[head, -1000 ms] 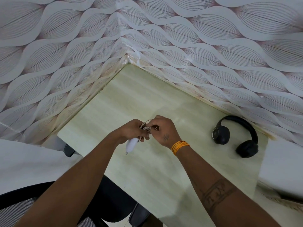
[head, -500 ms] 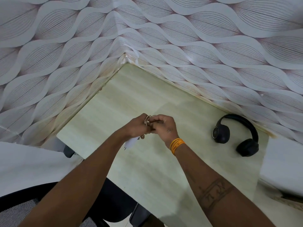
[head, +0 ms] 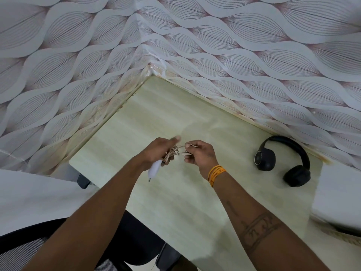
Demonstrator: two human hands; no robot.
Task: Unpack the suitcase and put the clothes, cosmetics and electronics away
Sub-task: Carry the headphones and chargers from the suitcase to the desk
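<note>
At frame centre, the left hand grips a coiled cable with white plug, the right hand pinches its strand; headphones at right show no readable writing.

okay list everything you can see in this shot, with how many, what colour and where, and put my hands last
headphones: one pair, black, flat on the desk near the right wall
cable: one, beige, bunched in loops between both hands above the desk
plug: one, white, hanging below the left hand
desk: one, pale wood grain, set into the wall corner
wallpaper: white leaf pattern, on both walls behind the desk
chair: one, black, below the near edge of the desk
wristbands: orange, on the right wrist
left hand: grips the cable bundle, forefinger pointing out
right hand: pinches a cable loop
</note>
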